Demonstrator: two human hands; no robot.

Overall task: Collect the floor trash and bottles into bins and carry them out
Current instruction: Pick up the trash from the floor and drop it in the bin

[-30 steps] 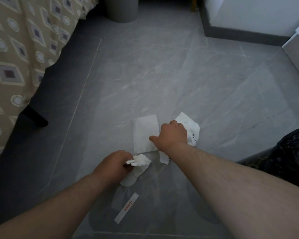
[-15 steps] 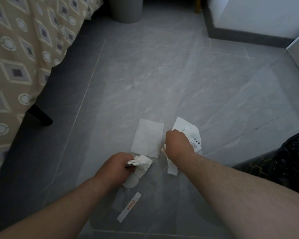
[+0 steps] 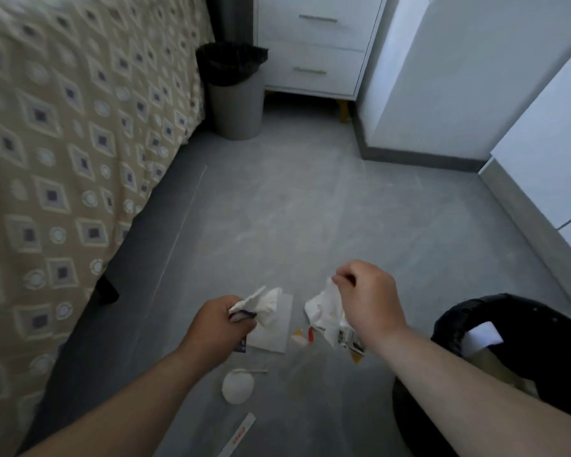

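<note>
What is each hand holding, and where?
Left hand grips a crumpled tissue by its lower end; right hand pinches a crumpled wrapper by its top.

Grey floor (image 3: pixel 310 209): tissue (image 3: pixel 277 336), perhaps cotton pad (image 3: pixel 238 387).

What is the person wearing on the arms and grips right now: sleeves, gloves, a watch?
Nothing worn shows. The left grip and the right grip are bare, with no gloves, rings or tape. The left forearm and the right forearm are bare to the picture's edge, with no sleeve, watch or band at either wrist.
</note>
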